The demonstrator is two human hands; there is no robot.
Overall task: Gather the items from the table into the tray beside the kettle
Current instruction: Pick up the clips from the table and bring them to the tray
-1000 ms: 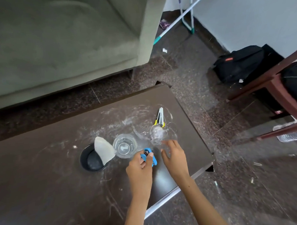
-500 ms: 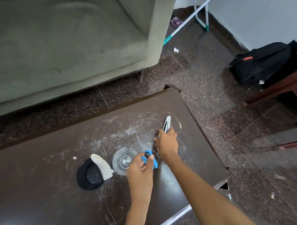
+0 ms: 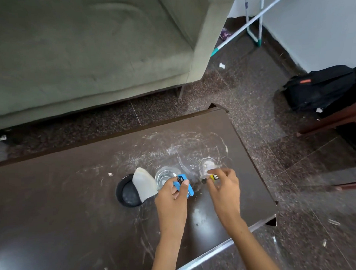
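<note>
My left hand grips a small blue tool just above the dark brown table. My right hand holds the yellow-handled tool; only its yellow and black end shows past my fingers. A clear glass stands just beyond my right hand. Another clear glass stands beyond my left hand. Left of it sits a black bowl with a white scoop-shaped piece leaning on its rim. No tray or kettle is in view.
A green sofa stands past the table's far edge. A black bag and a wooden chair frame are at the right on the speckled floor. A white drying rack leg leans near the wall.
My right hand reached out to the yellow-handled tool beyond the glass, picked it up and drew back with it. My left hand kept holding the blue tool.
</note>
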